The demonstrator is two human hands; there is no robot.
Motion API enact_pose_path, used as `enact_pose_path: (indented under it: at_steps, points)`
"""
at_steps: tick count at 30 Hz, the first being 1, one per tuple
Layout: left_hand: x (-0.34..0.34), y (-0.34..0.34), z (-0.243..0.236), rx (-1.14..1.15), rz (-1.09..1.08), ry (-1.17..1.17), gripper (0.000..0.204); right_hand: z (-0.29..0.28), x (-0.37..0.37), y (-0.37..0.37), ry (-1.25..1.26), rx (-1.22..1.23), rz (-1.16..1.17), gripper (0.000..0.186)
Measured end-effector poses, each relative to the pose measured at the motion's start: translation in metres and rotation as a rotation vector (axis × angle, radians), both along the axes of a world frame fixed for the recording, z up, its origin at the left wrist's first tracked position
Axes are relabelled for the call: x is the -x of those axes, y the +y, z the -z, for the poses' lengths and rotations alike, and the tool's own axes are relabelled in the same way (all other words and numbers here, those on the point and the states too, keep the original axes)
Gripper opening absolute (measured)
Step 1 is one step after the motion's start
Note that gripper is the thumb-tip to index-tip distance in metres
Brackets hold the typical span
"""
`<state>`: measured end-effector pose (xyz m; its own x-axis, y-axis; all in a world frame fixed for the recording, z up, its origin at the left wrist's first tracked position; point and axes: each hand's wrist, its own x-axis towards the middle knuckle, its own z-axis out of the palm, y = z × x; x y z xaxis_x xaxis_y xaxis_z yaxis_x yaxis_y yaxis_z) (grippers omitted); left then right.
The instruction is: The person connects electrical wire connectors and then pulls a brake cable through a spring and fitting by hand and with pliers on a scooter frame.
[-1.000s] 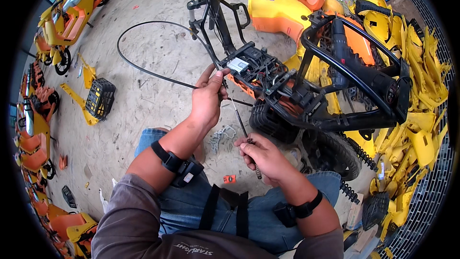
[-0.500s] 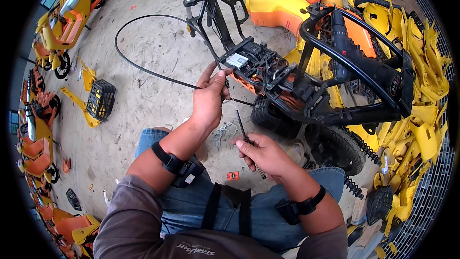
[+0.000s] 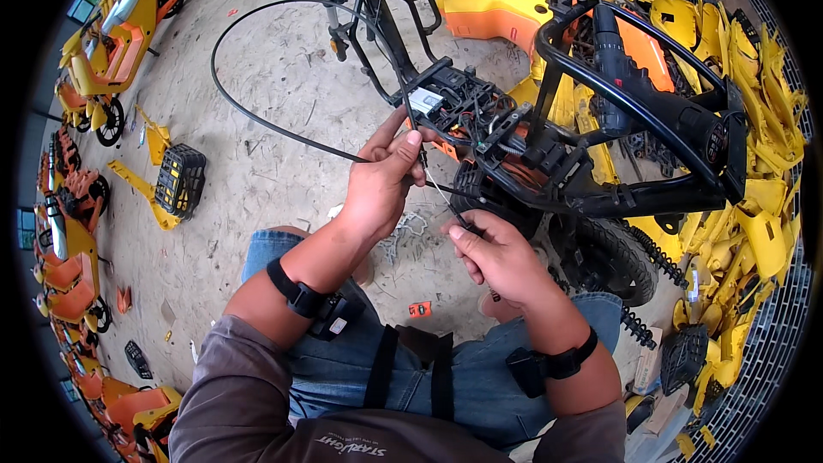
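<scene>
A black brake-type cable (image 3: 291,135) arcs out to the left in a wide loop and runs back through my left hand (image 3: 375,189), whose fingers and thumb are closed around it. A thin bare wire (image 3: 442,189) stretches from there to a black sleeve end pinched in my right hand (image 3: 497,257). Just beyond both hands stands a stripped black scooter frame (image 3: 634,107), with a silver box (image 3: 425,101) and loose wiring exposed on its deck. What lies inside my left fingers is partly hidden.
A cordless drill (image 3: 607,56) rests across the frame. A tyre (image 3: 604,261) and coil springs (image 3: 651,257) sit at its near side. Yellow plastic panels (image 3: 759,240) are heaped along the right. A black basket (image 3: 180,180) lies on the left floor, near rows of scooters (image 3: 111,43).
My right hand has moved up and slightly right with the sleeve end. My left hand has shifted a little right, and the top of the cable loop sits higher.
</scene>
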<state>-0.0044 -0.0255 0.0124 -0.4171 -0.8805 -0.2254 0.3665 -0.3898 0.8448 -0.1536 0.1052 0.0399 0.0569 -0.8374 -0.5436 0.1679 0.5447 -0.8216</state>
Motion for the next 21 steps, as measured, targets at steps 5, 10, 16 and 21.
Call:
enact_pose_path:
  at_steps: [5,10,16,21]
  points:
    - [-0.005,0.005,-0.011,0.062,0.035,0.054,0.059,-0.022,0.009,0.006,0.288,0.241,-0.077,0.023]
    - [-0.004,0.012,-0.009,0.113,0.039,0.018,0.046,-0.022,0.002,0.009,0.412,0.352,-0.047,0.021]
    - [-0.003,0.021,-0.005,0.114,0.096,0.009,0.039,-0.021,-0.003,0.006,0.497,0.443,0.015,0.021]
    - [0.001,0.026,-0.002,0.134,0.106,-0.045,0.038,-0.009,-0.010,0.001,0.472,0.427,0.079,0.021]
